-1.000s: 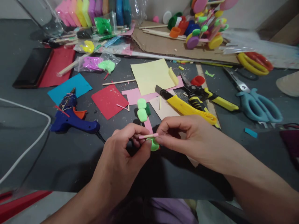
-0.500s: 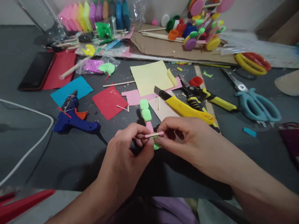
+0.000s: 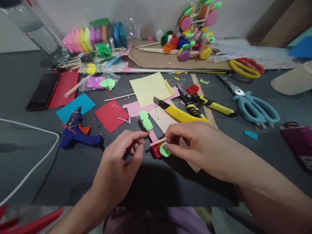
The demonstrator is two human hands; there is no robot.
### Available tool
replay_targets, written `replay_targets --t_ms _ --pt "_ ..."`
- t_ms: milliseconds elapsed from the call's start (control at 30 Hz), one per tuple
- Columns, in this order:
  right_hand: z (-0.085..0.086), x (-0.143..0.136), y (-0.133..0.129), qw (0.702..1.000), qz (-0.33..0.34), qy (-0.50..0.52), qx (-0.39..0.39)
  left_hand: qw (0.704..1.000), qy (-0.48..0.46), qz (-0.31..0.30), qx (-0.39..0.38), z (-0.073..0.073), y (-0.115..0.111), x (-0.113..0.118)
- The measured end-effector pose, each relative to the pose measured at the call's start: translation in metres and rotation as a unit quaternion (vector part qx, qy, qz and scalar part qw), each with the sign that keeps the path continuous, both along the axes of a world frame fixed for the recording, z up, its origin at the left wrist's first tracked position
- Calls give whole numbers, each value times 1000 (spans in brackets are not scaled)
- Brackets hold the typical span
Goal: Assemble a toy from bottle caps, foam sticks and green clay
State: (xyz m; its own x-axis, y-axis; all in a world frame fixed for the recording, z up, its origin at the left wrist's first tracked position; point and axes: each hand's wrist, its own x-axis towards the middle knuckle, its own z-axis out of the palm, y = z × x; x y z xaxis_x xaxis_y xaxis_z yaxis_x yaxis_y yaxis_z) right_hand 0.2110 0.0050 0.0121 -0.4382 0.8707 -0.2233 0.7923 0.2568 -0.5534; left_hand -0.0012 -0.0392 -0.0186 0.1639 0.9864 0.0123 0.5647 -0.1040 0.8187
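A small craft model in the middle of the table has a pink strip (image 3: 152, 135) with two light-green clay pieces (image 3: 147, 124) at its far end. Across its near end lies a short pink-tipped stick (image 3: 158, 141). A red part (image 3: 156, 152) shows below the stick, beside a light-green disc (image 3: 165, 149). My right hand (image 3: 195, 146) pinches the model's right side at the disc and stick end; its fingertips partly hide the contact. Just left of the model, my left hand (image 3: 122, 159) has thumb and index finger apart, holding nothing.
A yellow utility knife (image 3: 185, 113), blade out, lies beyond my right hand, with pliers (image 3: 214, 105) and scissors (image 3: 253, 100) farther right. To the left are a blue glue gun (image 3: 80, 136) and a white cable (image 3: 46, 157). Paper squares (image 3: 112, 115) lie ahead.
My left hand has let go of the model and drawn back to the left, its fingers parting. The red part and more of the green disc now show. The camera view has shifted.
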Motion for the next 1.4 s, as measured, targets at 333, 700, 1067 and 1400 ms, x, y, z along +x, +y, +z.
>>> replay_targets --t_ms 333,700,1067,1400 --pt "3 14 8 997 37 4 -64 986 -7 -144 -82 -4 20 5" --pt "15 23 6 991 -13 130 -10 991 -83 -56 -89 1 27 8" --pt "25 21 -6 950 -59 255 -171 926 -238 -71 -283 12 36 13" --pt "24 16 -9 959 -57 215 -175 903 -249 -132 -324 21 33 9"
